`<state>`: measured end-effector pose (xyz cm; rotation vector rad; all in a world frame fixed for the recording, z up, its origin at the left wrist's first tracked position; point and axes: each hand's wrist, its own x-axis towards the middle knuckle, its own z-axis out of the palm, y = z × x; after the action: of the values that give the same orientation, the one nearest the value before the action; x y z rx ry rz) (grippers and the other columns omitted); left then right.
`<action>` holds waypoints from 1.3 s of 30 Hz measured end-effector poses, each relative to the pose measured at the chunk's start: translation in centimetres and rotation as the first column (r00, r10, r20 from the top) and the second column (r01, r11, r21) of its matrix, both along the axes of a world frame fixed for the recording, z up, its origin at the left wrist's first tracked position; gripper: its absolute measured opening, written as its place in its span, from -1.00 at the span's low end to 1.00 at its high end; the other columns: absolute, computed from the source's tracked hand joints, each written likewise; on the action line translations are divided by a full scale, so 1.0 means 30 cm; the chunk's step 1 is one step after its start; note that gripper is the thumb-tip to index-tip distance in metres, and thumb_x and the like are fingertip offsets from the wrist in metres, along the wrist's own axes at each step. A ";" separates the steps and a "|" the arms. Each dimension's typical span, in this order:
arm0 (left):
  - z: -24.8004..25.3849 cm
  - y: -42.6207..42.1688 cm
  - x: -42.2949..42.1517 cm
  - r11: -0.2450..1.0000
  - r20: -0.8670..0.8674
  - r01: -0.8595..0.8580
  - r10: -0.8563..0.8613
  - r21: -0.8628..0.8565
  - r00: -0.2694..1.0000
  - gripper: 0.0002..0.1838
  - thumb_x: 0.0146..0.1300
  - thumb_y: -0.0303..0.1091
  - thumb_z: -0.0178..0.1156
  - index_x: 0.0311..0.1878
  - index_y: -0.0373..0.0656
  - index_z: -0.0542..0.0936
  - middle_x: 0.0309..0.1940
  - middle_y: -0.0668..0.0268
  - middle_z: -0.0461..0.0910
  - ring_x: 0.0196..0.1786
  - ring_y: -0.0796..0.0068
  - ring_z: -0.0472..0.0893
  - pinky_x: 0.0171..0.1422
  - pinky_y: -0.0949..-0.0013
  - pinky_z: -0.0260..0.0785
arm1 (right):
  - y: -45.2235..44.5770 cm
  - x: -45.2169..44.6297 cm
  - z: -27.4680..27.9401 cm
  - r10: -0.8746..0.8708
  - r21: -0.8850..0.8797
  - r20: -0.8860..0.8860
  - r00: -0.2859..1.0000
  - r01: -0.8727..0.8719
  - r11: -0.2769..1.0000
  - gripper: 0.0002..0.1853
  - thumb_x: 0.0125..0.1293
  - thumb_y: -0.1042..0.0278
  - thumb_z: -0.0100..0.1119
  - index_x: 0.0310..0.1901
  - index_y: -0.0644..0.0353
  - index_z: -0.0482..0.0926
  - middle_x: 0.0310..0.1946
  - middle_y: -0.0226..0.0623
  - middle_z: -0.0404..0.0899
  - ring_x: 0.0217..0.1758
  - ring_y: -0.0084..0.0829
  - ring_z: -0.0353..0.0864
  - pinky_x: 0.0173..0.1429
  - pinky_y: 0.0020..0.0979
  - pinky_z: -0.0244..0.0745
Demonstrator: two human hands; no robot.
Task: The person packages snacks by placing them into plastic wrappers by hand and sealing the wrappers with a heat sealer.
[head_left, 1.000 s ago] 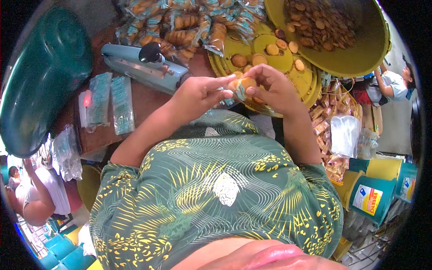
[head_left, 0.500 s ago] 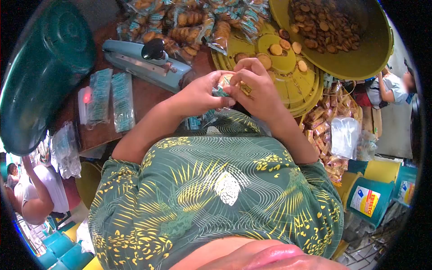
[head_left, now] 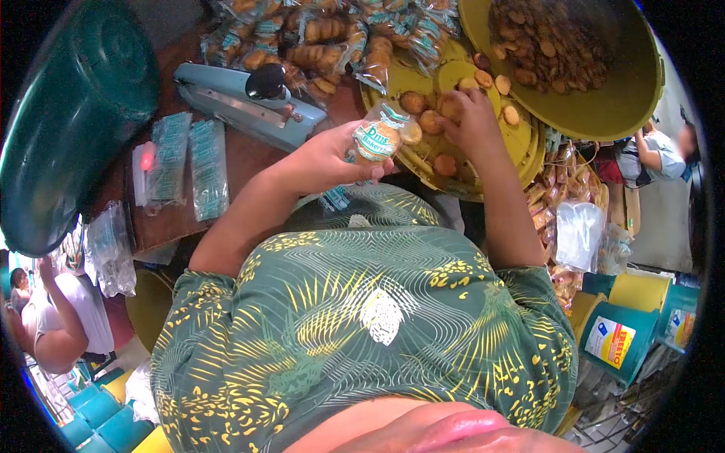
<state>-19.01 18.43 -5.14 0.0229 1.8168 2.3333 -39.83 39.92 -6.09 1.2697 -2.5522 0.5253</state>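
Note:
My left hand is closed around a small clear bag with teal "Bakery" print, and pale round cookies show through the plastic. The bag's loose end points up and away from me. Over the yellow lid, the fingers of my right hand are bent round a brown cookie. More loose cookies lie on the lid beside those fingers. My right palm is turned away, so I cannot tell whether more than one cookie is in the grip.
A tilted yellow tub of cookies stands far right. Filled cookie bags are heaped at the back. A blue sealer, flat printed bags and a green bucket are left. Two people are nearby.
My right hand has left the bag and moved right and away, onto the cookies on the lid. My left hand still holds the bag, now with its printed face in view.

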 end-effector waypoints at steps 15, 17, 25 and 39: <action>-0.010 -0.002 -0.009 0.993 0.016 0.011 -0.009 -0.115 1.000 -0.37 0.26 -0.36 0.40 0.33 -0.26 0.36 -0.02 0.25 0.66 0.09 0.50 0.63 0.19 0.36 0.47 | 0.070 -0.031 0.001 0.038 -0.216 0.549 0.835 0.097 0.972 -0.66 0.24 0.30 0.44 -0.04 0.27 0.57 -0.16 -0.23 0.67 -0.10 -0.37 0.66 0.05 -0.36 0.55; -0.019 0.001 -0.015 0.991 -0.025 0.020 -0.024 -0.136 0.999 -0.38 0.25 -0.35 0.40 0.31 -0.27 0.38 -0.03 0.26 0.66 0.07 0.51 0.63 0.19 0.36 0.46 | 0.064 -0.030 0.009 0.250 -0.448 0.713 0.655 0.151 0.881 -0.70 0.28 0.33 0.40 -0.03 0.25 0.58 -0.15 -0.27 0.69 -0.09 -0.43 0.68 0.06 -0.40 0.58; -0.017 0.027 -0.032 0.975 -0.060 0.069 -0.083 -0.211 0.995 -0.43 0.20 -0.32 0.44 0.23 -0.24 0.45 -0.04 0.31 0.64 0.02 0.55 0.59 0.20 0.38 0.41 | -0.063 0.136 0.111 0.529 -0.525 0.671 0.520 -0.171 0.834 -0.82 0.30 0.37 0.36 -0.13 0.23 0.64 -0.23 -0.32 0.68 -0.17 -0.54 0.64 -0.01 -0.44 0.56; -0.060 0.013 -0.032 0.970 -0.026 0.079 -0.088 -0.230 0.996 -0.28 0.15 -0.26 0.50 0.30 -0.27 0.37 0.01 0.32 0.57 0.06 0.57 0.53 0.19 0.40 0.41 | -0.118 0.248 0.117 0.411 -0.463 0.129 0.902 -0.312 0.830 -0.79 0.27 0.25 0.34 -0.23 0.22 0.62 -0.25 -0.13 0.63 -0.12 -0.10 0.60 -0.03 -0.20 0.49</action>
<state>-19.96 18.81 -6.95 0.1083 2.0483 2.0676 -32.39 36.37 -2.57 1.5934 -2.1581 1.3048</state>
